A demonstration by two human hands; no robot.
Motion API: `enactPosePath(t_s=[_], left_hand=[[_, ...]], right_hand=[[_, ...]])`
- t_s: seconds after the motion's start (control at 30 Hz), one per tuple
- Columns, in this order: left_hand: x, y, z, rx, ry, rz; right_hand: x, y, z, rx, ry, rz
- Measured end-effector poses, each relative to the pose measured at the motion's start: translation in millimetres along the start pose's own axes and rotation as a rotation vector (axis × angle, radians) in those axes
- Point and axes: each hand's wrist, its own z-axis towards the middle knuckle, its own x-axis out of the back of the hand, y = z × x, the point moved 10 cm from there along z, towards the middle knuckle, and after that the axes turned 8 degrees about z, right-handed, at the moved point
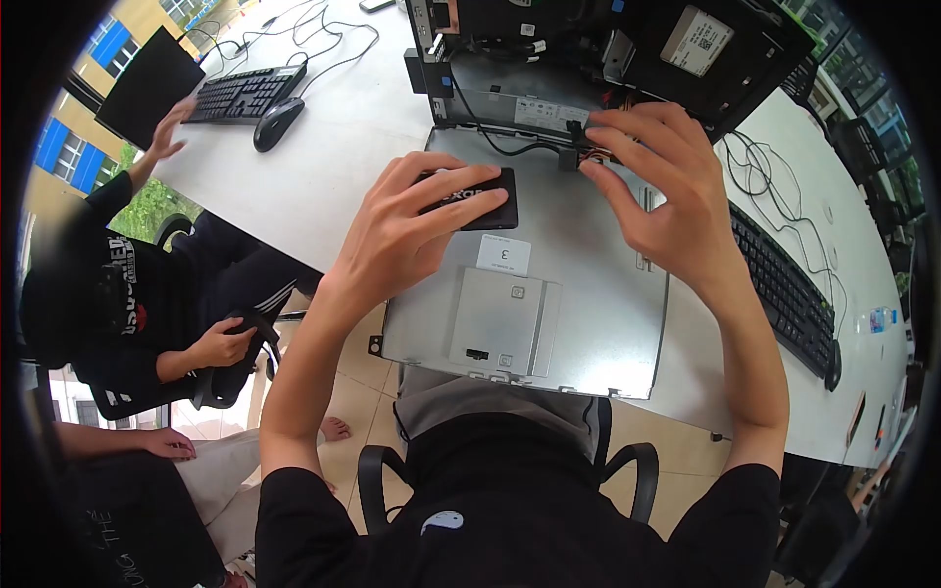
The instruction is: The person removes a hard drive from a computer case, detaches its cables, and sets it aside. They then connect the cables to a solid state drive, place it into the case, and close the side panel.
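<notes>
My left hand [397, 220] grips a flat black solid-state drive [498, 211], two fingers lying across its top face; the thumb is hidden. White lettering on the drive is partly covered. My right hand [671, 186] is open, its thumb and fingers apart beside a black cable connector [569, 158] with coloured wires. Some of the wires run beneath that hand. Below both hands lies a silver metal panel [598, 294] with a raised bracket [497, 318] and a white label marked 3 [504, 256]. The opened computer case [549, 73] stands behind.
At the left are a keyboard [245, 95], a mouse [278, 124] and a monitor [152, 90]. Another keyboard [779, 284] and loose cables [774, 181] lie at the right, with a bottle [879, 319] beyond. A seated person [147, 304] reaches onto the table at left; another person's hand [171, 443] shows below.
</notes>
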Motion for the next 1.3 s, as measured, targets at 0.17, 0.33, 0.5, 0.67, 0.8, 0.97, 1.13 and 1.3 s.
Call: enactPosePath(t_s=[0.17, 0.33, 0.5, 0.67, 0.8, 0.97, 1.13, 1.3], left_hand=[[-28, 0, -4, -0.029, -0.258, 0.14], [-33, -5, 0, 0.063, -0.409, 0.079], [-19, -6, 12, 0.085, -0.388, 0.079], [17, 0, 58, 0.152, -0.042, -0.179], [12, -9, 102, 0.387, 0.082, -0.491], [-7, -16, 150, 0.483, 0.278, -0.476], [-25, -13, 169, 0.515, 0.35, -0.417], [-27, -18, 175, 0.51, 0.426, -0.303]], right_hand=[[12, 4, 8, -0.027, 0.016, 0.044], [20, 20, 7, -0.166, -0.099, 0.027], [54, 36, 8, -0.243, -0.032, -0.032], [114, 58, 7, -0.403, 0.338, 0.001], [137, 81, -11, -0.498, 0.629, 0.083], [132, 94, -24, -0.574, 0.692, 0.088], [116, 111, -28, -0.622, 0.628, 0.152], [109, 119, -36, -0.65, 0.625, 0.104]])
